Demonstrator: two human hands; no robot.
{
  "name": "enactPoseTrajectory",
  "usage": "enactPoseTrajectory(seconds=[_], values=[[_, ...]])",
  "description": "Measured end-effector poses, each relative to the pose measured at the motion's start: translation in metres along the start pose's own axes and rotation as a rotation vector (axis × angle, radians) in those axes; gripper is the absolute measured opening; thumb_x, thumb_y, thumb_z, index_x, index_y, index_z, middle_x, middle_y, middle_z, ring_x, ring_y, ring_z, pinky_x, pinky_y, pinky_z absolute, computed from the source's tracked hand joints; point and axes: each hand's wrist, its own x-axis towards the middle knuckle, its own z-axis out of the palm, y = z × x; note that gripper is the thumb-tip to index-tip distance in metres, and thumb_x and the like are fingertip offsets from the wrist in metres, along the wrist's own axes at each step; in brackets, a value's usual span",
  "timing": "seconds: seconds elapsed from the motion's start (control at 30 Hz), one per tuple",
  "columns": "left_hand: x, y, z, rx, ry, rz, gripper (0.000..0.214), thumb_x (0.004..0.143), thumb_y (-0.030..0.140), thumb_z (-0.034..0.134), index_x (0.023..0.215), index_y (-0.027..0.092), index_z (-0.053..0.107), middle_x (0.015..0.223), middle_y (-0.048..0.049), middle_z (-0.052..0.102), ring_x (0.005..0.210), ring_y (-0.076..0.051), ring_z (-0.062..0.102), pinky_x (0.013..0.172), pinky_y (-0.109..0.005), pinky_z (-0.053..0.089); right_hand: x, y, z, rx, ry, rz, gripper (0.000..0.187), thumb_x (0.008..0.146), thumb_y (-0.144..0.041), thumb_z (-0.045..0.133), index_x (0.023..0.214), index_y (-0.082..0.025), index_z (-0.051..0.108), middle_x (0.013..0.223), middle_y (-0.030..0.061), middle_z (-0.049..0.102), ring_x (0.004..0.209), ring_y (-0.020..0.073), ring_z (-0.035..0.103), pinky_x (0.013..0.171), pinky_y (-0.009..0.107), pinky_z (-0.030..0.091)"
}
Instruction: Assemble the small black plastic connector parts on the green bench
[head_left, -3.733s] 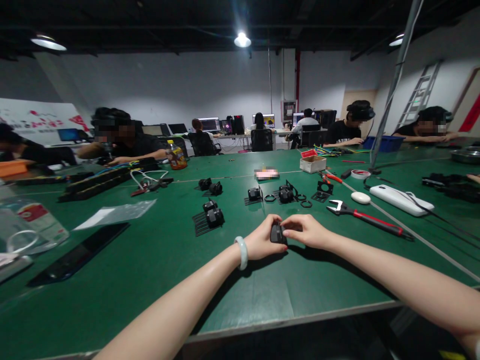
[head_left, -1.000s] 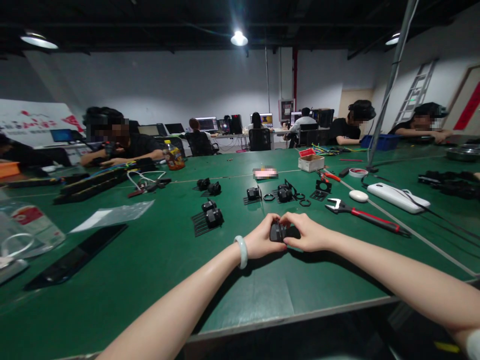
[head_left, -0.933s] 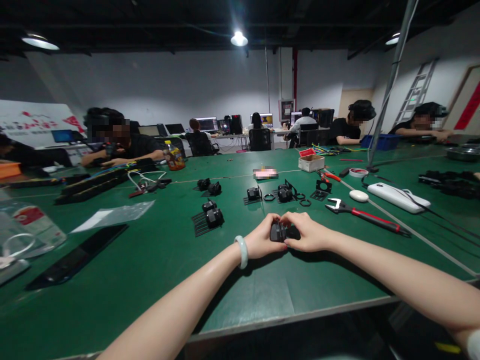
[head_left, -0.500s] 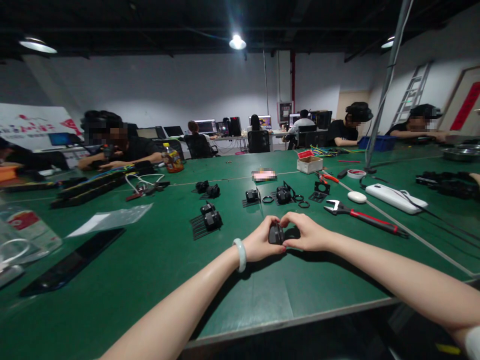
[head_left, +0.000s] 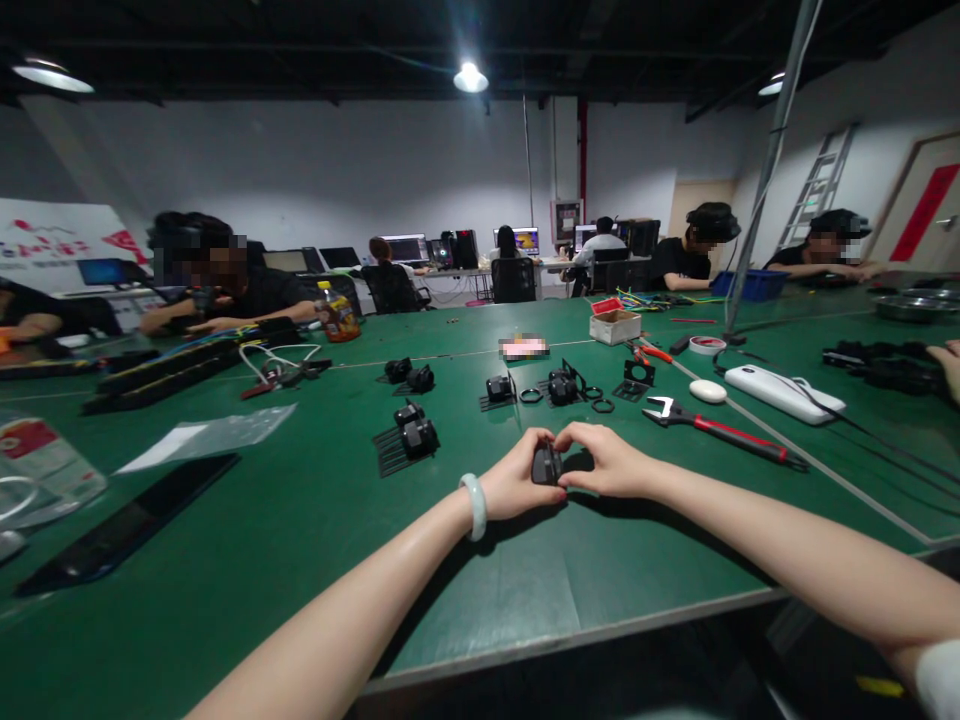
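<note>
At frame centre, my left hand (head_left: pixel 516 485) and right hand (head_left: pixel 611 468) clamp fingers on a small, blocky black part (head_left: pixel 547 465).

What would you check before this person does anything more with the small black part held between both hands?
1. Grip: the left hand and right hand both pinch the small black part, one from each side: ok.
2. Support: the part is over the green table, well in from its near edge: ok.
3. Part resting on the table or lifted off it: cannot tell.
4. Part's pieces seated together: cannot tell, fingers cover it.
5. Red-handled wrench lies to the right, apart from both hands: ok.
6. Black rings lie on the table beyond the hands: ok.
</note>
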Motion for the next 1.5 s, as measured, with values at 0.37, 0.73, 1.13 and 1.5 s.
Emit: enactPoseTrajectory(seconds=[0.37,0.73,1.13,1.5], values=[[-0.0004,-0.0018,0.0009,-0.001,0.011,0.025,0.052,0.057,0.024,0.06,0.101,0.016,0.034,0.093,-0.0019,0.042,0.083,-0.016,0.042,0.074,-0.029,0.037,-0.0005,-0.0018,-0.0009,0.002,-0.001,-0.014,0.03,0.058,-0.02,0.062,0.086,-0.016,0.052,0.083,0.0032,0.057,0.078,0.0155,0.053,0.069,0.027,0.039],[-0.0015,-0.0021,0.0006,-0.023,0.002,0.019,0.052,0.057,0.023,0.059,0.101,0.016,0.033,0.094,-0.002,0.042,0.083,-0.015,0.043,0.073,-0.027,0.038,-0.0005,0.0022,0.0011,0.036,-0.018,0.029,0.03,0.061,-0.024,0.061,0.088,-0.016,0.053,0.085,0.004,0.058,0.08,0.0158,0.054,0.071,0.028,0.041],[-0.0021,-0.0039,0.0005,-0.003,-0.012,0.015,0.053,0.058,0.023,0.059,0.103,0.017,0.031,0.092,-0.0014,0.041,0.081,-0.014,0.043,0.071,-0.026,0.038,-0.0004,0.0008,0.0009,0.029,-0.051,0.05,0.025,0.067,-0.023,0.055,0.091,-0.016,0.053,0.087,0.0047,0.059,0.081,0.0159,0.054,0.072,0.028,0.041],[-0.0014,-0.0047,0.0009,0.009,-0.014,0.016,0.053,0.058,0.024,0.059,0.103,0.017,0.03,0.092,-0.0013,0.041,0.082,-0.014,0.042,0.072,-0.026,0.038,-0.0006,0.0035,0.0019,0.023,-0.07,0.039,0.026,0.069,-0.026,0.053,0.093,-0.016,0.054,0.086,0.0046,0.059,0.079,0.0152,0.054,0.071,0.026,0.041]])
